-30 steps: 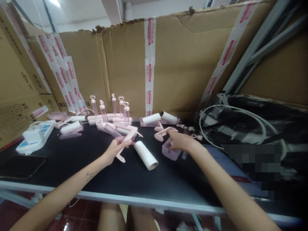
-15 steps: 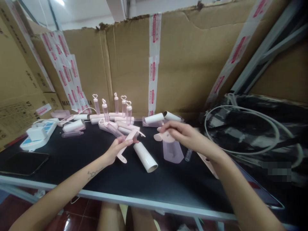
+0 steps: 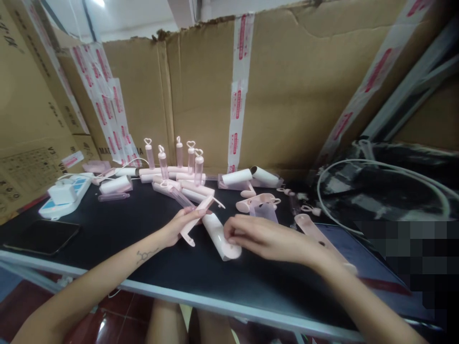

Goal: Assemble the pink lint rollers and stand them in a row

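Note:
My left hand (image 3: 181, 227) is closed around a long, pale pink plastic strip with a bent end (image 3: 196, 220). Beside it a glossy white tube (image 3: 214, 231) lies on the black tabletop, slanting towards me. My right hand (image 3: 251, 235) is in a pinch at the near end of this tube, with a pale pink rounded plastic piece (image 3: 234, 252) under its fingertips. That piece covers the tube's opening; whether it is seated there cannot be seen. Just behind my right hand lie a pink plastic part with a rounded end (image 3: 245, 205) and a translucent lilac piece (image 3: 264, 211).
Several slim pink tubes with heart-shaped tops (image 3: 199, 169) stand among pink and white cylinders at the back. More white tubes (image 3: 236, 177) lie right of them. A power strip (image 3: 77, 198) and phone (image 3: 43, 236) lie left. On the right are a pink strip (image 3: 315, 234) and coiled cable (image 3: 320, 191).
My right hand has moved down and left from the loose pink parts to the white tube's near end, bringing a pink piece. My left hand keeps its hold. The view has shifted slightly.

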Tool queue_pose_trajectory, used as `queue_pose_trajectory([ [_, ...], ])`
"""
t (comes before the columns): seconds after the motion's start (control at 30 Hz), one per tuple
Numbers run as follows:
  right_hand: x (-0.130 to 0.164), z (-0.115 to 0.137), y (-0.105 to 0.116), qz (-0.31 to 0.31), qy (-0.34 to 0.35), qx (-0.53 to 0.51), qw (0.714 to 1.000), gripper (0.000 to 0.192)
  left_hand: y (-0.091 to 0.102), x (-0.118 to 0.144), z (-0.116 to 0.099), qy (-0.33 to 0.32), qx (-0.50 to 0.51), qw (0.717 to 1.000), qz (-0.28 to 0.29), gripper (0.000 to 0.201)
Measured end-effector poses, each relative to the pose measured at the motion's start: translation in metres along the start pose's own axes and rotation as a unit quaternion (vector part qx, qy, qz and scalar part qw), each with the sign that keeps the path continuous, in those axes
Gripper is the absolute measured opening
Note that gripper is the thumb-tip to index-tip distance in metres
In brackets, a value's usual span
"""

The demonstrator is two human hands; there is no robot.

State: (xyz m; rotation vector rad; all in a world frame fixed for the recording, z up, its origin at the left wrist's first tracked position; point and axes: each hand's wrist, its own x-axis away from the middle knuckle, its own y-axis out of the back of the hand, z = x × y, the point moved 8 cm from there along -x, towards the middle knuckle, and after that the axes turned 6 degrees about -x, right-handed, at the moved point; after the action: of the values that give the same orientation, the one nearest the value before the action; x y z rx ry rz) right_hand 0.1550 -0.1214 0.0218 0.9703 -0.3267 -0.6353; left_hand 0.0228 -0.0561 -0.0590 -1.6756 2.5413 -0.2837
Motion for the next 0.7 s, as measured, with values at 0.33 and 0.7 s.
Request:
queue_pose_trajectory([
  [0.33, 0.007, 0.005, -0.003, 0.049, 0.006, -0.021, 0.999, 0.020, 0.009, -0.005, 0.000, 0.001, -0.008, 1.000, -0.007, 0.038],
  [0.7, -0.014, 0.013, -0.030, -0.104, 0.186, 0.278, 0.937, 0.019, 0.013, -0.006, -0.003, -0.008, 0.028, 0.999, -0.022, 0.038],
])
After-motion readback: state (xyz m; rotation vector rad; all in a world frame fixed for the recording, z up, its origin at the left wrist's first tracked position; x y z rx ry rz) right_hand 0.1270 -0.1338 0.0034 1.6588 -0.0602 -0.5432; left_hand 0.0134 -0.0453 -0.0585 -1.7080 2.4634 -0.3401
